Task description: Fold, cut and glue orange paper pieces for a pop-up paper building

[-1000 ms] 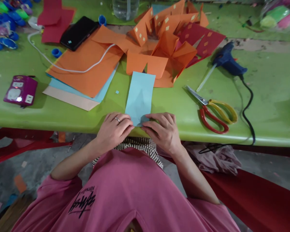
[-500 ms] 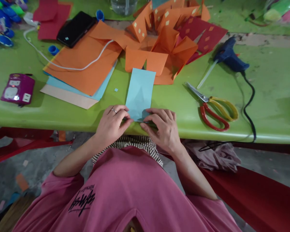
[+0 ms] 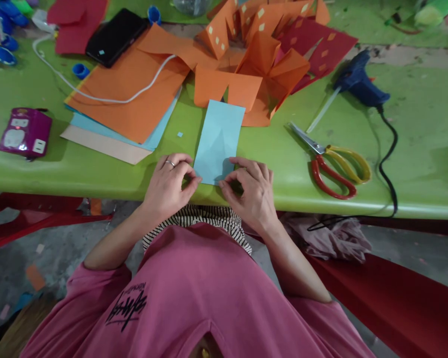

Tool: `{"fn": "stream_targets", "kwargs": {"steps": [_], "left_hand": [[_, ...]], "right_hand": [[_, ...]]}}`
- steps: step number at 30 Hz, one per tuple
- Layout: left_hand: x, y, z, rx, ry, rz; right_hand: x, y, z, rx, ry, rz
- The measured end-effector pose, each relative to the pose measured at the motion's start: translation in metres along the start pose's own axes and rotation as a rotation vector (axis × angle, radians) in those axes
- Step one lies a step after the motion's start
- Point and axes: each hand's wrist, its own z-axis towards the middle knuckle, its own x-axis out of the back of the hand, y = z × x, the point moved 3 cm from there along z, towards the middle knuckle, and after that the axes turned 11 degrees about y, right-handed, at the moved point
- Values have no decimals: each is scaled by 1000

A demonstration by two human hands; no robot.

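Observation:
A light blue sheet of paper (image 3: pixel 220 141) lies on the green table, its near edge close to the table's front edge. My left hand (image 3: pixel 173 181), with a ring on one finger, pinches the paper's near left corner between thumb and fingertips. At the near right corner, my right hand (image 3: pixel 251 191) has thumb and index finger closed on the paper. The far end of the sheet touches or overlaps a folded orange paper piece (image 3: pixel 227 87) with a notch cut in it.
Scissors (image 3: pixel 328 159) with red and yellow handles lie to the right, near a blue glue gun (image 3: pixel 362 82) with a black cord. Stacked coloured sheets (image 3: pixel 130 107), a black phone (image 3: pixel 115 37) and a purple socket box (image 3: pixel 25 133) are on the left.
The blue paper has shifted slightly right and tilted a little, its far end leaning right. Both hands stay at its near corners, with the left fingers further out toward the corner.

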Motion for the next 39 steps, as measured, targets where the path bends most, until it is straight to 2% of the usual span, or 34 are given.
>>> {"fn": "stream_targets", "kwargs": {"steps": [5,11,13,15,17,19,26,29,33,36,39], "left_hand": [[2,-8,2,2,-4,16],[8,-14,3,-24,97,48],[10,-5,-1,-137,179,36],[9,9,-10,-326,231,57],[4,19,-20,-487,206,112],[-3,24,-27,-535,153,157],[-18,16,-44,-484,75,195],[-19,13,-46,-441,63,155],[-21,15,-44,-415,75,148],[-22,21,-42,-425,81,199],[-23,25,-43,-398,60,192]], "right_hand": [[0,0,0,-11,-2,-12],[1,1,-1,6,-8,-29],[1,1,-1,8,-4,-35],[0,2,-1,11,-3,-38],[0,2,-1,14,-1,-38],[0,2,0,15,5,-40],[4,1,-2,26,-14,-31],[7,7,3,89,-76,-21],[6,19,16,228,-221,-25],[4,27,24,241,-295,2],[3,29,26,232,-296,21]]}}
